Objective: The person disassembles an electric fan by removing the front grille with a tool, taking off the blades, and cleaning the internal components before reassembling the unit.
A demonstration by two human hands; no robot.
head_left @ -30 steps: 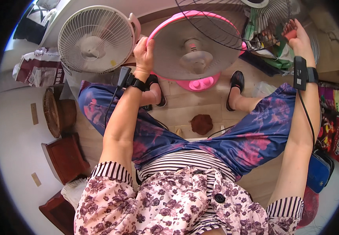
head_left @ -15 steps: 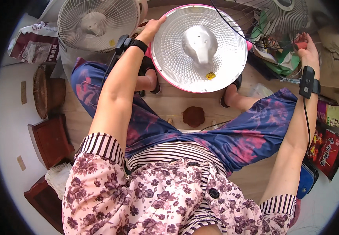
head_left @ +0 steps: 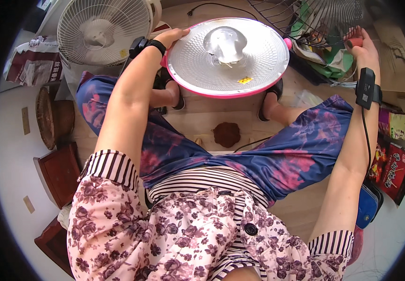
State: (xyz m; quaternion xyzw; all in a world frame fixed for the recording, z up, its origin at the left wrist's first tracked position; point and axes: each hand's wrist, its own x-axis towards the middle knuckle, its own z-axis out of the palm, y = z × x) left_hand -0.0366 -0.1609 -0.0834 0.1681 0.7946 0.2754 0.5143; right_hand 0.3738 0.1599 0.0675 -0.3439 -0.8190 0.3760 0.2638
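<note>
A round heater with a dimpled silver reflector dish and a pink rim stands between my feet, tilted face-up. Its shiny central hub rises from the dish, with a small yellow sticker below. My left hand is closed on the upper left of the rim. At the upper right, my right hand has its fingers curled at the edge of a dark wire guard, which runs out of the top of the picture. A short red piece shows by the right thumb; what it is I cannot tell.
A white fan stands at upper left beside a maroon-and-white bag. Green and white packaging lies below the guard. A brown mat-like piece is on the floor. Wooden stools and a basket line the left wall.
The heater has shifted slightly left and its dish has tipped, so it looks flatter, with the hub higher up. My left hand moved left with it. The guard and right hand moved slightly up.
</note>
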